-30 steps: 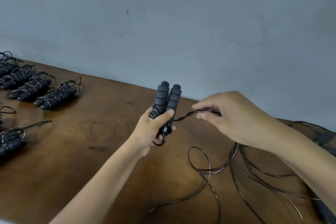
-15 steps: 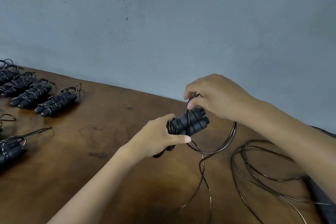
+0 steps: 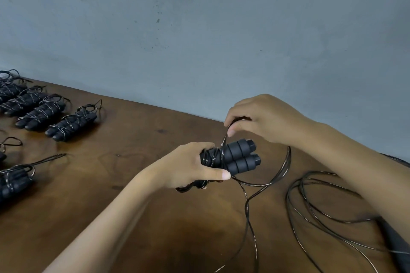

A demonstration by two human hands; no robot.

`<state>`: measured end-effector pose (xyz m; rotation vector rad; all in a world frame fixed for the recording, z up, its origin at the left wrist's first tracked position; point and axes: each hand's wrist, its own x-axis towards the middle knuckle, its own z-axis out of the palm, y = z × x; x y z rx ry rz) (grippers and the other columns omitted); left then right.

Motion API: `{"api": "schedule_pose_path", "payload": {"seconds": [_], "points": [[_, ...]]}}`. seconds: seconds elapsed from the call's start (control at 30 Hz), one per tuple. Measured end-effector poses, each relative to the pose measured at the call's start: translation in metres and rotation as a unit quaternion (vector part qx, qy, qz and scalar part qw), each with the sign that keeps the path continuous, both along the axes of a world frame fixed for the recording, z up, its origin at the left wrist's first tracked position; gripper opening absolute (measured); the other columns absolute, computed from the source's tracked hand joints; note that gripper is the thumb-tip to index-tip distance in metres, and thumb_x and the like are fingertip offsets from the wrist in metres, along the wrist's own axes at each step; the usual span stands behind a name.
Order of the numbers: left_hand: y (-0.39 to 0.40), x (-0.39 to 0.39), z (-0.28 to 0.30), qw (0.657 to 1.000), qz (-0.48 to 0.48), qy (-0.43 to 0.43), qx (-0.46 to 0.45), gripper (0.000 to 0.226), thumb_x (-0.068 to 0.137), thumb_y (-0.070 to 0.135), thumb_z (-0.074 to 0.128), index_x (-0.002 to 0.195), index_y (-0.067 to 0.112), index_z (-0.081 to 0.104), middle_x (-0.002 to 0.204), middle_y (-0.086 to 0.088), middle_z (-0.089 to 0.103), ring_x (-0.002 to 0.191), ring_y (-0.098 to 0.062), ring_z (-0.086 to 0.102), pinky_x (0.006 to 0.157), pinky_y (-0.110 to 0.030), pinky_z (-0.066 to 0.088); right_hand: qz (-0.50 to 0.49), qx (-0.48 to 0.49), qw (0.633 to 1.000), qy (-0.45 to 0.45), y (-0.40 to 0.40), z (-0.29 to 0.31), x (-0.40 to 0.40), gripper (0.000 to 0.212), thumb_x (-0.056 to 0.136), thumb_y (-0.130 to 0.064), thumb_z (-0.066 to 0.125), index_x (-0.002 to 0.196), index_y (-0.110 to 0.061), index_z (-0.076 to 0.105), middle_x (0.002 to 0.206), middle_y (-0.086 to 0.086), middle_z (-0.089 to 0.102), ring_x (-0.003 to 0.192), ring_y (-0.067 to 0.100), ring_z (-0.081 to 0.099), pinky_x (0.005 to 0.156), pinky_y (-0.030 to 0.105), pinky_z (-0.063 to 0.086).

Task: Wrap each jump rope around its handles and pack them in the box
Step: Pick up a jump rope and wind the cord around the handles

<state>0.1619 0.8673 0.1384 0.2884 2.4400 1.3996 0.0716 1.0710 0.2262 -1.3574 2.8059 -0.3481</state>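
My left hand (image 3: 190, 165) grips a pair of black foam jump-rope handles (image 3: 240, 157), held side by side and lying roughly level above the table, ends pointing right. A few turns of thin black rope wind around the handles near my fingers. My right hand (image 3: 261, 121) pinches the rope (image 3: 286, 162) just above the handles. From there the rope loops down and trails in loose coils over the table at the right. No box is in view.
Several wrapped jump ropes (image 3: 71, 123) lie in a row at the far left of the brown wooden table (image 3: 133, 162). Another wrapped one (image 3: 13, 182) lies at the left edge. A grey wall stands behind the table. More loose rope coils (image 3: 321, 213) lie at the right.
The handles have tipped from upright to lying level. My right hand has carried the rope from the right side up over the handles, adding turns around them.
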Motion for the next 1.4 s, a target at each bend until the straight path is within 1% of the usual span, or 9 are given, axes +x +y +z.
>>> {"api": "schedule_pose_path", "payload": {"seconds": [0.13,0.27,0.4,0.53,0.67,0.77,1.0,1.13,1.4], "points": [[-0.011,0.003,0.008,0.997,-0.045,-0.004,0.068,0.022,0.092,0.037,0.078,0.104,0.024,0.064,0.094,0.0,0.076,0.081,-0.031,0.076,0.064,-0.053,0.055,-0.018,-0.077,0.993,-0.092,0.012,-0.016,-0.005,0.011,0.096,-0.024,0.068,0.097,-0.027,0.079,0.092,-0.021,0.074,0.091,0.003,0.067,0.083,0.03,0.052],[-0.016,0.006,0.009,0.992,-0.068,-0.006,0.11,0.023,0.1,0.021,0.071,0.113,0.007,0.058,0.081,0.003,0.073,0.067,-0.016,0.07,0.045,-0.025,0.04,-0.015,-0.133,0.973,-0.188,0.017,-0.033,-0.003,0.032,0.098,-0.003,0.061,0.108,-0.028,0.078,0.108,-0.019,0.075,0.106,0.003,0.069,0.096,0.028,0.053],[-0.023,0.011,0.004,0.979,-0.083,0.001,0.186,0.033,0.095,0.037,0.07,0.116,0.014,0.061,0.081,-0.012,0.073,0.055,-0.013,0.058,0.042,-0.02,0.035,-0.025,-0.196,0.939,-0.28,0.022,-0.046,0.008,0.053,0.099,0.004,0.055,0.09,-0.044,0.077,0.095,-0.017,0.074,0.094,0.004,0.067,0.088,0.028,0.053],[-0.019,0.007,-0.011,0.958,-0.052,0.008,0.281,0.045,0.094,0.047,0.064,0.122,0.013,0.061,0.084,-0.02,0.069,0.049,-0.018,0.045,0.043,-0.025,0.026,-0.072,-0.184,0.945,-0.261,0.016,-0.061,0.024,0.042,0.106,-0.011,0.048,0.073,-0.028,0.065,0.054,-0.018,0.051,0.048,0.003,0.036,0.054,0.02,0.031],[-0.019,-0.004,-0.018,0.893,0.088,-0.037,0.44,0.046,0.099,0.05,0.063,0.115,0.007,0.055,0.083,-0.02,0.064,0.042,-0.012,0.037,0.039,-0.019,0.026,-0.121,-0.183,0.944,-0.245,0.008,-0.067,0.025,0.032,0.108,-0.025,0.049,0.085,-0.019,0.071,0.107,-0.021,0.073,0.052,0.015,0.036,0.053,0.029,0.033],[-0.025,-0.014,-0.016,0.89,0.158,-0.026,0.428,0.045,0.096,0.054,0.068,0.111,0.013,0.055,0.085,-0.021,0.064,0.042,-0.013,0.037,0.039,-0.019,0.021,-0.137,-0.183,0.945,-0.233,0.003,-0.058,0.018,0.037,0.107,-0.028,0.05,0.079,-0.011,0.068,0.127,-0.028,0.066,0.053,0.018,0.032,0.051,0.028,0.032],[-0.048,-0.041,0.011,0.858,0.26,-0.008,0.443,0.035,0.098,0.043,0.068,0.114,0.012,0.06,0.087,-0.017,0.065,0.045,-0.011,0.055,0.04,-0.018,0.023,-0.173,-0.178,0.947,-0.206,-0.036,-0.008,-0.008,0.027,0.106,-0.023,0.053,0.086,-0.027,0.071,0.097,-0.008,0.077,0.05,0.009,0.038,0.054,0.02,0.037],[-0.068,-0.059,0.027,0.862,0.276,0.025,0.425,0.034,0.099,0.037,0.071,0.115,0.009,0.064,0.092,-0.011,0.068,0.051,-0.015,0.061,0.04,-0.017,0.028,-0.185,-0.113,0.963,-0.163,-0.061,0.021,-0.02,0.02,0.107,-0.026,0.052,0.103,-0.02,0.07,0.088,-0.011,0.076,0.054,0.005,0.046,0.064,0.022,0.042],[-0.108,-0.075,0.031,0.872,0.302,0.05,0.383,0.026,0.093,0.04,0.077,0.095,0.018,0.064,0.081,-0.004,0.067,0.072,-0.026,0.062,0.041,-0.02,0.029,-0.187,-0.004,0.981,-0.043,-0.106,0.061,-0.005,0.021,0.106,-0.032,0.052,0.094,-0.022,0.067,0.075,-0.011,0.071,0.058,-0.002,0.053,0.063,0.024,0.042]]}}
